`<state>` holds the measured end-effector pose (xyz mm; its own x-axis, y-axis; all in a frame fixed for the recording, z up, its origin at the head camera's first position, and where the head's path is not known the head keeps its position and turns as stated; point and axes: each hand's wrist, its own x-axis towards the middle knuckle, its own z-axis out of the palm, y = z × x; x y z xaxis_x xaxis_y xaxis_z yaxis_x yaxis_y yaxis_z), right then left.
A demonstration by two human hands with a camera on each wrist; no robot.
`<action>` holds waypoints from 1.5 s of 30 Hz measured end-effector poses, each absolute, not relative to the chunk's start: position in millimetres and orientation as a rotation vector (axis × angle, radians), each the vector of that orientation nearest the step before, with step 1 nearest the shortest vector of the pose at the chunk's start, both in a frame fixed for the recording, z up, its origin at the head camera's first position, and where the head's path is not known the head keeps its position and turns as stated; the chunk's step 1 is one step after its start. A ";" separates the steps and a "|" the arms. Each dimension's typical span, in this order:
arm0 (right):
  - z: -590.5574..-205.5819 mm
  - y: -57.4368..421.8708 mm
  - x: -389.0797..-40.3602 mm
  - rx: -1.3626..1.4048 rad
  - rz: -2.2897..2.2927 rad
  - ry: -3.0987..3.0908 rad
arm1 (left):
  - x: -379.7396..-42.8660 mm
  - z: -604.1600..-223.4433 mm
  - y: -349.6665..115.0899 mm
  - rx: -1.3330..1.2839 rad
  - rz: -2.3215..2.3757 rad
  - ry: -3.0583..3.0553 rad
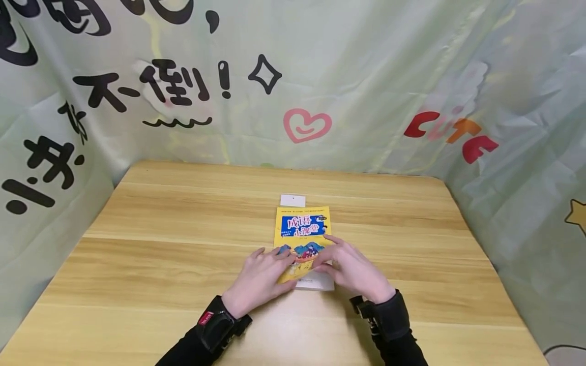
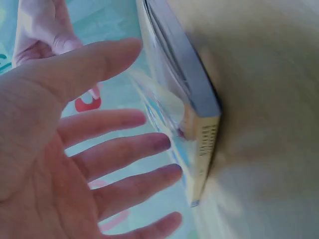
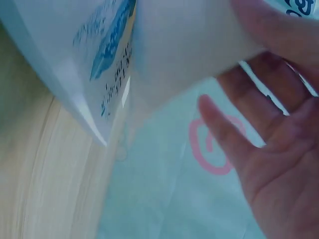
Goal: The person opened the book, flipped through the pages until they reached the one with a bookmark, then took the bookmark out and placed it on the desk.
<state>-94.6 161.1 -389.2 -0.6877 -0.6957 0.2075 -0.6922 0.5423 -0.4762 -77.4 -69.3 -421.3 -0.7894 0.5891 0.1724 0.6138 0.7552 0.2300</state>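
A yellow paperback book (image 1: pixel 285 237) with a blue title panel lies on the wooden table. Its front cover is partly raised at the lower right corner, and a white page (image 1: pixel 316 282) shows beneath. My right hand (image 1: pixel 350 265) pinches the cover's right edge; in the right wrist view the cover's pale inner side (image 3: pixel 184 55) stands away from a printed page (image 3: pixel 65 55). With fingers spread, my left hand (image 1: pixel 262 277) lies at the book's lower left, its fingertips on or close to the cover. The left wrist view shows the spine (image 2: pixel 205 144) beside those straight fingers.
Just beyond the book's top edge lies a small white card (image 1: pixel 293 201). The wooden table (image 1: pixel 183 213) extends on all sides. A pale green printed curtain (image 1: pixel 366 76) hangs behind the table and along both sides.
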 end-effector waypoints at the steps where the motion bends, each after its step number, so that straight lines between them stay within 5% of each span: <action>1: -388.8 159.7 -94.7 -1.268 -0.879 2.767 | -77.3 -418.8 -68.7 -0.967 -0.423 -2.814; 19: -390.4 142.0 -99.6 -1.672 -1.364 2.814 | -69.6 -392.5 -62.7 -0.886 -0.619 -2.580; 32: -404.3 130.3 -97.2 -1.480 -1.343 2.904 | -64.6 -372.0 -71.2 -0.729 -0.773 -2.358; 45: -418.2 114.6 -89.3 -1.239 -0.942 2.809 | -65.6 -362.3 -84.1 -0.604 -0.363 -2.384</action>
<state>-89.3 114.6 -418.2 -0.7000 -0.6538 0.2872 -0.6948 0.5308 -0.4852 -65.6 -84.1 -362.3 -0.6869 0.3286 0.6482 0.5066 0.8560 0.1029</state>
